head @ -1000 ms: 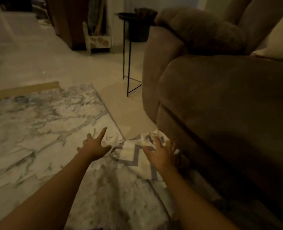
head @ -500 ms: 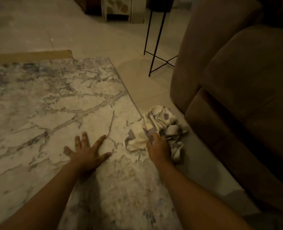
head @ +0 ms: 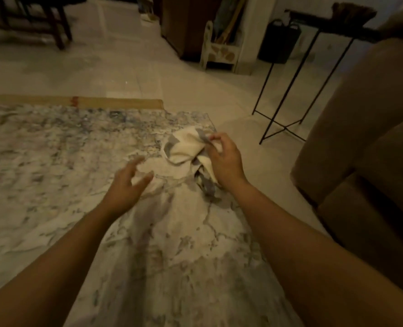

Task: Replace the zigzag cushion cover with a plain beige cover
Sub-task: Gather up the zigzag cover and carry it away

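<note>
The zigzag cushion cover (head: 186, 149), cream with grey stripes, hangs crumpled just above the marbled rug (head: 54, 173). My right hand (head: 225, 159) pinches its upper edge between thumb and fingers and holds it lifted. My left hand (head: 127, 185) hovers to the cover's lower left, fingers spread and curled, holding nothing. No cushion and no plain beige cover is in view.
A brown sofa (head: 372, 138) fills the right side. A thin black metal side table (head: 297, 90) stands on the tiled floor beyond the rug's corner. A dark bin (head: 279, 41), a small cream rack (head: 221, 50) and a dark wooden cabinet (head: 184, 24) line the back wall.
My right hand has lifted the zigzag cover off the floor by the sofa and brought it over the rug. My left hand has risen off the rug and moved toward the cover.
</note>
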Available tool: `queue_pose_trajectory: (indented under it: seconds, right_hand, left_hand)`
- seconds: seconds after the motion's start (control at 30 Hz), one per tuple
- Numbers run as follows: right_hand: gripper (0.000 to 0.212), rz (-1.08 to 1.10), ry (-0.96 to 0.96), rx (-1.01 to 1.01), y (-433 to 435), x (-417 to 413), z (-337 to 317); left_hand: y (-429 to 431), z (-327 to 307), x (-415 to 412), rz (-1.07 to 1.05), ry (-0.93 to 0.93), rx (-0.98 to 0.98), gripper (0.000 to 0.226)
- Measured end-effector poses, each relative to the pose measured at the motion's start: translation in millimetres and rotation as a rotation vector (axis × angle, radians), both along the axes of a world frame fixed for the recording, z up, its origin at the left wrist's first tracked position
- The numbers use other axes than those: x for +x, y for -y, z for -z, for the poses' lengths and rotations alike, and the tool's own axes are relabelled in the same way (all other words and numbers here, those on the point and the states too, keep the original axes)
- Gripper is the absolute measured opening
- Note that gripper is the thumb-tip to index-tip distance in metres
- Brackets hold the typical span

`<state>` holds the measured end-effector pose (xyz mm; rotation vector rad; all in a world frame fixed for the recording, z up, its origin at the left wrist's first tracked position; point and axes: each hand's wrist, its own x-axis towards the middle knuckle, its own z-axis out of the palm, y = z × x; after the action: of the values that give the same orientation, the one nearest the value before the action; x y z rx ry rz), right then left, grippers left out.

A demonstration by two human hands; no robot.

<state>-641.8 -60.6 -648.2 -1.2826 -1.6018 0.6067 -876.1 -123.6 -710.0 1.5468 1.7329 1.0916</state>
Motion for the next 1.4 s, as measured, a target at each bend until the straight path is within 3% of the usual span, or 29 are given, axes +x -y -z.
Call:
queue_pose_trajectory:
  seconds: [0.07, 0.13, 0.27, 0.4, 0.47, 0.6, 0.8, 0.97, 1.13, 1.4]
  right_hand:
    - [0.016, -0.061, 0.09, 0.12, -38.7, -28.0, 2.8]
    - [0.019, -0.163, 0.246, 0.171, -82.5, -59.1, 18.3]
    - [0.017, -0.388, 0.537, 0.166, -167.7, -110.6, 59.1]
    - [0.047, -0.519, 0.686, -0.023, -222.9, -115.4, 121.5]
    - [0.058, -0.448, 0.694, -0.057, -220.7, -113.7, 155.5]
    - [0.058, -0.238, 0.68, 0.048, -205.2, -125.1, 169.0]
    - [0.052, -0.27, 0.773, -0.094, -214.0, -126.0, 163.5]
    - [0.041, -0.316, 0.832, -0.103, -222.4, -121.4, 158.9]
    - [0.03, -0.36, 0.872, -0.163, -224.0, -123.9, 158.0]
    - [0.032, -0.426, 0.784, -0.143, -223.3, -122.2, 159.4]
  left_hand:
    - [-33.7, -19.7, -9.7, -0.045, 0.196, 0.129, 0.054]
    - [-75.2, -25.6, -23.7, 0.007, 0.221, 0.179, 0.054]
    - [-170.3, 27.1, -72.4, 0.098, -0.149, 0.08, 0.058]
    - [-191.7, 101.9, -108.7, -0.059, -0.474, -0.073, 0.054]
    - [-187.7, 116.2, -107.0, -0.139, -0.56, -0.033, 0.059]
    - [-193.9, 110.9, -109.3, -0.134, -0.604, -0.089, 0.072]
    - [-198.4, 92.7, -112.2, 0.014, -0.561, -0.276, 0.081]
    - [-196.9, 91.9, -116.7, 0.179, -0.571, -0.313, 0.071]
    - [-198.4, 95.5, -108.7, 0.045, -0.567, -0.338, 0.052]
    - [-195.2, 101.0, -107.3, 0.033, -0.677, -0.322, 0.064]
